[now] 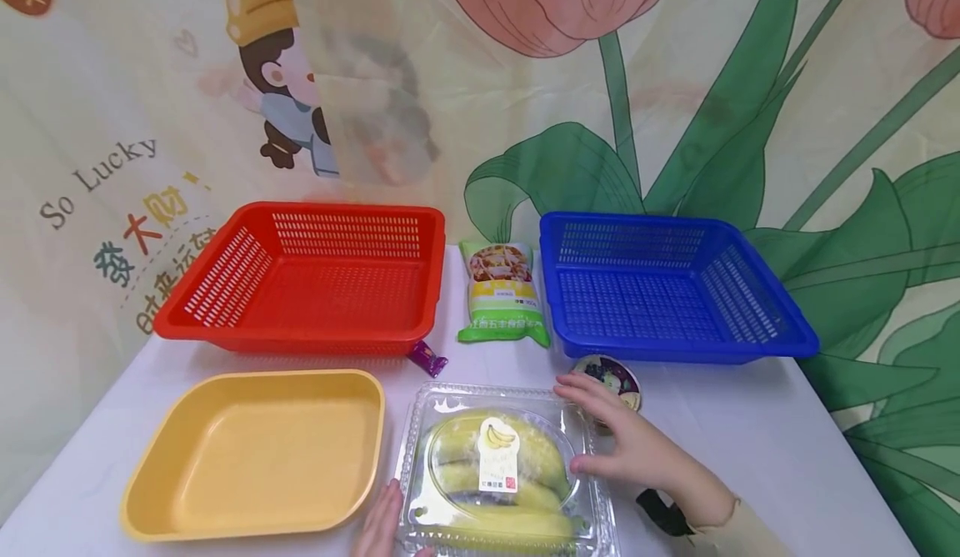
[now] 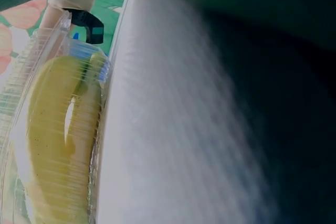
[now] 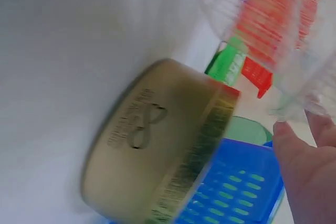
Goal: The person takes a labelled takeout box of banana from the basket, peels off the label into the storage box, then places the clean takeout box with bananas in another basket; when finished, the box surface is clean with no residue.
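A clear plastic box of bananas (image 1: 495, 474) with a banana label on its lid lies at the front middle of the table. My right hand (image 1: 633, 449) is at its right side, thumb and fingers spread wide, fingertips at the lid's edge. In the right wrist view the fingertips (image 3: 283, 132) meet the clear plastic. My left hand (image 1: 381, 524) lies along the box's left side with its fingers extended, partly cut off by the frame. Through the box's ribbed wall, the left wrist view shows the bananas (image 2: 58, 129) up close.
A round tub (image 1: 626, 386) with a gold side stands just behind my right hand. Behind are a red basket (image 1: 330, 344), a blue basket (image 1: 675, 348) and a green and yellow food bag (image 1: 504, 298). A purple wrapped candy (image 1: 427, 358) and a yellow tray (image 1: 255, 524) are at left.
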Motion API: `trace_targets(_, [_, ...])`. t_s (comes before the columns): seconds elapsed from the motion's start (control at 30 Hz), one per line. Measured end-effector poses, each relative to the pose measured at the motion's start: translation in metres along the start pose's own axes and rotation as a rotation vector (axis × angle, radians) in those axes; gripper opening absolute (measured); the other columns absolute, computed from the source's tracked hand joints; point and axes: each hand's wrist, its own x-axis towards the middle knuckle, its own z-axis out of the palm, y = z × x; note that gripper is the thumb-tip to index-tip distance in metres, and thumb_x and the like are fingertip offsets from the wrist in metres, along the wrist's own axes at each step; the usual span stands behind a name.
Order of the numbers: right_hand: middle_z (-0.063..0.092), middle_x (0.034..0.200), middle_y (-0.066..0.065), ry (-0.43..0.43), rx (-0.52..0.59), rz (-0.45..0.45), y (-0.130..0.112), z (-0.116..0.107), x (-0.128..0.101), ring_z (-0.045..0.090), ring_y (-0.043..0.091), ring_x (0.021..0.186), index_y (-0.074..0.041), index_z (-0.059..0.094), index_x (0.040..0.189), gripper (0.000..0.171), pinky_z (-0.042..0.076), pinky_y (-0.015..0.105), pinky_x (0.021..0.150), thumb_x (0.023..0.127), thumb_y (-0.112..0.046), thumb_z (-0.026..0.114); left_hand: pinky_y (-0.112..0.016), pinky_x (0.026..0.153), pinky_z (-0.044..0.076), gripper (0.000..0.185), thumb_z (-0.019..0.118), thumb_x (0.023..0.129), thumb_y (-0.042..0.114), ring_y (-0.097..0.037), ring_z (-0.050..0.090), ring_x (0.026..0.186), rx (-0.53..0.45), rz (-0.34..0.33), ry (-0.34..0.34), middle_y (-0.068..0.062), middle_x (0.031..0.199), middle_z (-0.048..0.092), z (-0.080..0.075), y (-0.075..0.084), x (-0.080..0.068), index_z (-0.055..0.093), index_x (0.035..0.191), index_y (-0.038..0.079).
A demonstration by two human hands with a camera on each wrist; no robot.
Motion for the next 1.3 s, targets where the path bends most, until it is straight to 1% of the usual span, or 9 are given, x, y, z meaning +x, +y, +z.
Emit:
trace_targets(0.13, [0.040, 0.139, 0.010, 0.013, -0.056, 0.001, -0.010, -0.005, 0.005, 0.029, 0.033, 0.131, -0.015, 0.043, 0.134, 0.065, 0.036, 0.065, 0.091, 0.077, -0.025, 0.070, -0.012, 0.110, 0.014, 0.063, 0.041, 0.093, 0.043, -0.009, 0.019, 0.138, 0.020, 0.021, -0.022, 0.001, 0.150, 0.023, -0.002, 0.000, 0.004, 0.026, 0.141, 0.005])
trace_targets(0.27, [0.045, 0.135, 0.006, 0.014, -0.105, 0.014, -0.028, -0.012, 0.014, 0.038, 0.028, 0.126, -0.014, 0.047, 0.132, 0.056, 0.042, 0.055, 0.092, 0.080, -0.022, 0.068, -0.012, 0.110, 0.014, 0.063, 0.041, 0.093, 0.043, -0.009, 0.018, 0.139, 0.043, 0.016, -0.046, 0.001, 0.150, 0.022, -0.005, 0.001, 0.007, 0.028, 0.139, 0.001])
trace_targets(0.37, [0.049, 0.131, 0.003, -0.027, -0.125, 0.053, -0.045, -0.016, 0.021, 0.044, 0.024, 0.122, -0.013, 0.050, 0.128, 0.050, 0.044, 0.049, 0.093, 0.082, -0.025, 0.066, -0.012, 0.111, 0.014, 0.063, 0.042, 0.093, 0.042, -0.008, 0.019, 0.138, 0.056, 0.011, -0.048, 0.002, 0.150, 0.022, -0.006, 0.002, 0.009, 0.030, 0.138, 0.000])
trace_targets(0.4, [0.051, 0.129, 0.003, -0.048, -0.131, 0.063, -0.051, -0.016, 0.023, 0.046, 0.023, 0.121, -0.012, 0.052, 0.127, 0.048, 0.044, 0.048, 0.093, 0.083, -0.026, 0.065, -0.012, 0.110, 0.014, 0.063, 0.042, 0.093, 0.043, -0.008, 0.018, 0.138, 0.061, 0.007, -0.049, 0.002, 0.150, 0.022, -0.007, 0.003, 0.009, 0.029, 0.139, 0.001])
trace_targets(0.57, [0.056, 0.121, 0.002, -0.136, -0.198, 0.093, -0.071, -0.014, 0.035, 0.051, 0.023, 0.114, -0.010, 0.057, 0.121, 0.042, 0.045, 0.046, 0.092, 0.085, -0.032, 0.061, -0.013, 0.111, 0.015, 0.065, 0.043, 0.093, 0.042, -0.008, 0.019, 0.138, 0.031, -0.027, -0.057, 0.002, 0.149, 0.023, -0.009, 0.005, 0.009, 0.034, 0.136, -0.005])
trace_targets(0.7, [0.060, 0.112, 0.000, -0.171, -0.276, 0.084, -0.075, -0.006, 0.042, 0.053, 0.019, 0.107, -0.009, 0.061, 0.116, 0.042, 0.046, 0.040, 0.091, 0.084, -0.036, 0.062, -0.013, 0.111, 0.016, 0.064, 0.047, 0.092, 0.037, -0.010, 0.021, 0.138, -0.045, -0.057, -0.060, -0.004, 0.148, 0.025, -0.011, 0.008, 0.009, 0.037, 0.130, -0.014])
trace_targets(0.83, [0.061, 0.104, -0.002, -0.167, -0.354, 0.072, -0.074, 0.002, 0.047, 0.053, 0.016, 0.100, -0.011, 0.064, 0.112, 0.040, 0.047, 0.037, 0.088, 0.081, -0.036, 0.064, -0.013, 0.111, 0.016, 0.063, 0.050, 0.092, 0.034, -0.011, 0.022, 0.138, -0.087, -0.085, -0.049, -0.007, 0.147, 0.027, -0.011, 0.011, 0.010, 0.038, 0.127, -0.017])
trace_targets(1.07, [0.061, 0.097, -0.002, -0.127, -0.411, 0.088, -0.075, 0.008, 0.053, 0.053, 0.016, 0.094, -0.013, 0.068, 0.103, 0.034, 0.046, 0.036, 0.084, 0.077, -0.033, 0.067, -0.012, 0.109, 0.021, 0.064, 0.049, 0.091, 0.038, -0.008, 0.028, 0.135, -0.020, -0.155, -0.011, -0.005, 0.144, 0.034, -0.009, 0.018, 0.011, 0.045, 0.122, -0.017])
trace_targets(1.3, [0.059, 0.094, -0.003, -0.108, -0.408, 0.121, -0.078, 0.011, 0.054, 0.052, 0.016, 0.093, -0.014, 0.068, 0.097, 0.029, 0.046, 0.036, 0.084, 0.075, -0.033, 0.069, -0.014, 0.108, 0.023, 0.064, 0.051, 0.090, 0.039, -0.010, 0.032, 0.134, 0.010, -0.162, 0.022, -0.008, 0.141, 0.040, -0.009, 0.019, 0.011, 0.047, 0.119, -0.018])
